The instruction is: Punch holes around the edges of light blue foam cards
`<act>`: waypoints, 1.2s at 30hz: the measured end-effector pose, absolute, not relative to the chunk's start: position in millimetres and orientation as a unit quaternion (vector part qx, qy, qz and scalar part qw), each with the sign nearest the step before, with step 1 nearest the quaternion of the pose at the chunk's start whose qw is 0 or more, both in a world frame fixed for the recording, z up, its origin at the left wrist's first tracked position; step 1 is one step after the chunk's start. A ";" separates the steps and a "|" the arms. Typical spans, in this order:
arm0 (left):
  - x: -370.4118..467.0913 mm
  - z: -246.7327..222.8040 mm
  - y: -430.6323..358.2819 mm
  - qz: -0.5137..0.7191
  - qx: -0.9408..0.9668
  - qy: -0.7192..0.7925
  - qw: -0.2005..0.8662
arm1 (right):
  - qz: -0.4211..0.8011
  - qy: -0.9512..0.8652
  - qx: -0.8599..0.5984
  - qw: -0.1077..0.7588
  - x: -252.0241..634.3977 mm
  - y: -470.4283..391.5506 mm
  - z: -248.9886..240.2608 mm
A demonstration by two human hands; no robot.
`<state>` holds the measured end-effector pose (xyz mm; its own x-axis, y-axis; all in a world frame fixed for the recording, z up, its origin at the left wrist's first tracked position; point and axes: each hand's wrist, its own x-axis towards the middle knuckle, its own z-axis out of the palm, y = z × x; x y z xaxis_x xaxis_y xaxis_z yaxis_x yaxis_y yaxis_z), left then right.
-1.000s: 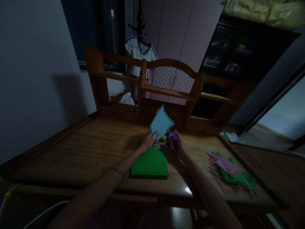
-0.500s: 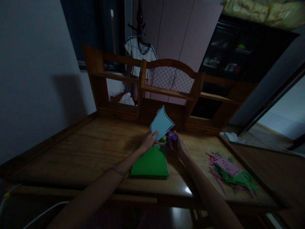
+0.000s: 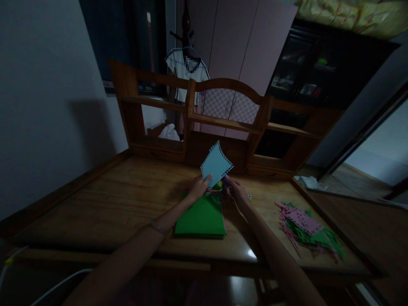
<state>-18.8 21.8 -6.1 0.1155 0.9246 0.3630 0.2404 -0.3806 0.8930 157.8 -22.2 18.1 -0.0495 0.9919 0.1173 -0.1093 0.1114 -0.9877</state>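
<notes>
"What is showing nearest?"
"Two bare forearms are reaching up from the bottom edge, the left one wearing a thin bracelet [image 3: 157, 227]. Between them, at lower centre, a stack of bright green sheets [image 3: 200, 216] is lying on a wooden desk [image 3: 127, 199], with pink showing at its right edge. At lower right, pink and green cut pieces [image 3: 328, 243] are lying in a loose heap, a punched pink sheet [image 3: 304, 222] resting on top."

"And the hands?"
"Just above the stack, the left hand [image 3: 199, 187] is pinching the bottom of a pale blue sheet [image 3: 217, 165], thumb in front. The right hand [image 3: 236, 191] is curling its fingers around a purple object [image 3: 225, 182], mostly hidden."

"How is the blue sheet looking?"
"It is standing tilted at the centre, a corner pointing up, its sides curving inward and small dark marks running along its edges."

"What is farther back?"
"A wooden shelf unit [image 3: 223, 121] is spanning the middle. Beyond it, a white top [image 3: 181, 70] is hanging at upper left of centre. At upper right, items inside a dark cabinet [image 3: 347, 63] are sitting too dim for labels to be read."
</notes>
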 end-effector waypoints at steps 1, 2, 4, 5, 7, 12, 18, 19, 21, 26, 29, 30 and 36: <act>-18.7 -6.2 21.8 0.500 0.664 0.438 0.343 | 0.507 -0.515 -0.431 0.540 157.3 -22.1 18.1; -18.6 -6.1 21.8 0.501 0.663 0.438 0.343 | 0.502 -0.516 -0.434 0.542 156.8 -21.8 17.8; -18.2 -5.7 21.3 0.507 0.658 0.438 0.343 | 0.490 -0.521 -0.438 0.545 156.2 -21.1 16.8; -18.0 -5.4 21.0 0.509 0.655 0.439 0.345 | 0.485 -0.525 -0.437 0.546 156.1 -20.9 16.2; -17.5 -4.8 20.2 0.511 0.648 0.440 0.354 | 0.479 -0.533 -0.434 0.546 156.3 -20.8 15.3; -17.1 -4.5 19.8 0.519 0.644 0.431 0.361 | 0.472 -0.543 -0.427 0.548 156.4 -21.2 16.9; -18.0 -5.5 20.7 0.509 0.649 0.433 0.363 | 0.478 -0.538 -0.435 0.542 155.3 -19.0 18.3; -18.0 -5.4 20.6 0.509 0.650 0.433 0.363 | 0.477 -0.539 -0.434 0.541 155.3 -18.8 17.9; -18.0 -5.0 20.1 0.509 0.651 0.433 0.360 | 0.475 -0.542 -0.434 0.540 155.5 -18.6 16.7; -18.1 -3.5 18.9 0.503 0.654 0.445 0.347 | 0.476 -0.544 -0.439 0.534 156.0 -19.1 15.5; -18.2 -2.8 18.3 0.504 0.654 0.443 0.350 | 0.475 -0.544 -0.436 0.537 155.5 -19.6 16.2; -18.2 -2.7 18.2 0.503 0.654 0.442 0.353 | 0.473 -0.543 -0.436 0.539 155.2 -19.8 16.5; -17.2 -3.1 18.4 0.507 0.648 0.441 0.358 | 0.480 -0.534 -0.449 0.531 155.6 -19.9 18.9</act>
<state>-17.2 18.4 -3.1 0.0965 0.9348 0.3417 0.2073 -0.3546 0.9117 155.6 -19.9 18.9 -0.0325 0.9902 0.1360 -0.0300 0.1350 -0.9904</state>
